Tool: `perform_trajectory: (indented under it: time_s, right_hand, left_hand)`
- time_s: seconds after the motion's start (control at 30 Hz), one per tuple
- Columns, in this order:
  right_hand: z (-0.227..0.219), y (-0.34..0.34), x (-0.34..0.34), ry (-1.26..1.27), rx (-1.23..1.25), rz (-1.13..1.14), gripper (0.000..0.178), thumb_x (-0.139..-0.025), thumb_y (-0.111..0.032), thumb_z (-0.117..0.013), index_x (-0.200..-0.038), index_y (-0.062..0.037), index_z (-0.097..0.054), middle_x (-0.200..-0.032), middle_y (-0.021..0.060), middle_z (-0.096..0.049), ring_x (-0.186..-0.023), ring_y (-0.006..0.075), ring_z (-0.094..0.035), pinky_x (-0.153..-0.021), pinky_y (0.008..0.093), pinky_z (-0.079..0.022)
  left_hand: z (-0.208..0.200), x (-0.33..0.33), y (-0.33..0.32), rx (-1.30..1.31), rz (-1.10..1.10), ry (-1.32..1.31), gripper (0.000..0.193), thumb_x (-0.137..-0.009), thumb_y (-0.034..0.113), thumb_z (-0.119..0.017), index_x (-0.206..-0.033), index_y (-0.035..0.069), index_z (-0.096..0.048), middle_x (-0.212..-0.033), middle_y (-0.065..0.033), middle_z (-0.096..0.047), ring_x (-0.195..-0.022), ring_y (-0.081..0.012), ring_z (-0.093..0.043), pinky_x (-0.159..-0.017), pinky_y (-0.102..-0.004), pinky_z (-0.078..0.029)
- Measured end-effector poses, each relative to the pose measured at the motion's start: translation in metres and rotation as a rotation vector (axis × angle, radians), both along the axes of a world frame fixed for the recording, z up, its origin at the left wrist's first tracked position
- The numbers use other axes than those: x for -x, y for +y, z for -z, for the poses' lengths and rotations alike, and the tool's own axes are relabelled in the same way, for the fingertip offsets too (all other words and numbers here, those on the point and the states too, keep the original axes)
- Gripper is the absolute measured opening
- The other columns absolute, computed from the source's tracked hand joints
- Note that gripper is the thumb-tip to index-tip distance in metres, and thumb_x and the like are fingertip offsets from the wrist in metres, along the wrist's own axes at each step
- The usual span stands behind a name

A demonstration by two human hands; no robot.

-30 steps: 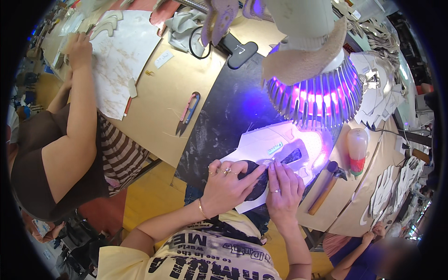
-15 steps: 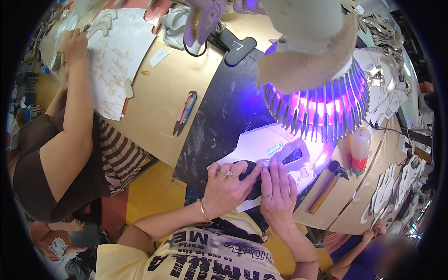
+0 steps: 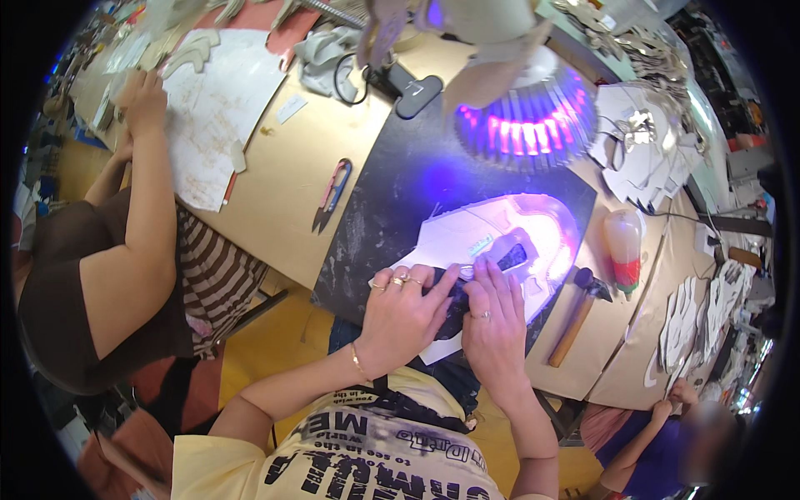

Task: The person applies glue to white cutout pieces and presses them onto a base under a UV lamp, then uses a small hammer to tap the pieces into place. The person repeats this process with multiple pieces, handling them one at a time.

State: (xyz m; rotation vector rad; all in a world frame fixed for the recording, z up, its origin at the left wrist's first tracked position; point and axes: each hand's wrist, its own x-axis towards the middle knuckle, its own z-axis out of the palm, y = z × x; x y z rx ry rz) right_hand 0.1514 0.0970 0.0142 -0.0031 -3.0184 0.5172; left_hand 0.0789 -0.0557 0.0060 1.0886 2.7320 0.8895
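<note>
A pale, flat shoe upper (image 3: 542,218) with stitched outlines lies on the dark board before me, lit purple. It has a dark opening in its middle and a small pale green label (image 3: 480,245) beside it. My left hand (image 3: 402,310) is closed at the upper's near edge, fingers bent over a black piece (image 3: 454,315). Close beside it, my right hand (image 3: 493,321) presses its long fingers together on the upper, just below the opening. The fingertips of both hands meet there around a small shiny spot; the thumbs are mostly hidden.
A finned lamp (image 3: 527,125) glows purple above the board (image 3: 375,200). Thread snips (image 3: 332,196) lie left. On the right are a hammer (image 3: 575,325), a bottle with red contents (image 3: 623,250) and stacked cut pieces (image 3: 687,321). A co-worker's arm (image 3: 146,208) reaches over white sheeting at left.
The lamp now appears higher and further left, exposing more of the upper. The view has shifted slightly. Both hands keep nearly the same place on the upper.
</note>
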Motion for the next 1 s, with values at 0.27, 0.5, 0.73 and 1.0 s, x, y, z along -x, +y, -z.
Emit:
perform_trajectory:
  time_s: [0.27,0.5,0.73,1.0]
  right_hand:
    - [0.003,0.008,0.01,0.048,0.013,0.027,0.035,-0.089,-0.005,-0.058,-0.124,0.0011,-0.058,-0.137,0.024,-0.057,-0.136,0.037,-0.049,-0.116,0.0513,-0.032]
    - [0.003,0.024,0.0,0.059,0.026,0.172,0.037,-0.089,-0.008,-0.061,-0.125,-0.0019,-0.059,-0.146,0.0248,-0.047,-0.142,0.0368,-0.039,-0.116,0.0526,-0.03]
    - [-0.01,0.058,-0.022,0.218,0.054,0.596,0.041,-0.09,-0.017,-0.068,-0.128,-0.0039,-0.06,-0.138,0.0233,-0.049,-0.129,0.0407,-0.046,-0.11,0.0515,-0.034]
    - [-0.022,0.07,-0.009,0.176,0.126,0.476,0.028,-0.091,-0.015,-0.068,-0.116,-0.005,-0.068,-0.121,0.0155,-0.059,-0.113,0.0336,-0.055,-0.098,0.045,-0.041]
  left_hand:
    - [-0.008,0.057,0.027,-0.106,0.074,0.104,0.039,-0.089,0.023,-0.069,-0.125,0.01,-0.064,-0.108,-0.013,-0.059,-0.109,-0.0313,-0.055,-0.094,-0.0442,-0.04]
    - [0.014,0.116,0.074,-0.211,0.233,-0.338,0.031,-0.093,0.019,-0.067,-0.12,0.003,-0.062,-0.103,-0.0108,-0.061,-0.085,-0.0216,-0.061,-0.075,-0.0314,-0.049]
    - [0.019,0.069,0.031,-0.629,-0.238,-0.653,0.028,-0.1,0.012,-0.061,-0.122,0.002,-0.048,-0.101,-0.0055,-0.058,-0.091,-0.01,-0.057,-0.071,-0.0259,-0.049]
    - [-0.04,-0.001,-0.036,-0.095,-0.003,-1.203,0.025,-0.092,0.007,-0.07,-0.116,0.0,-0.063,-0.083,-0.005,-0.068,-0.078,-0.0107,-0.069,-0.069,-0.0238,-0.056]
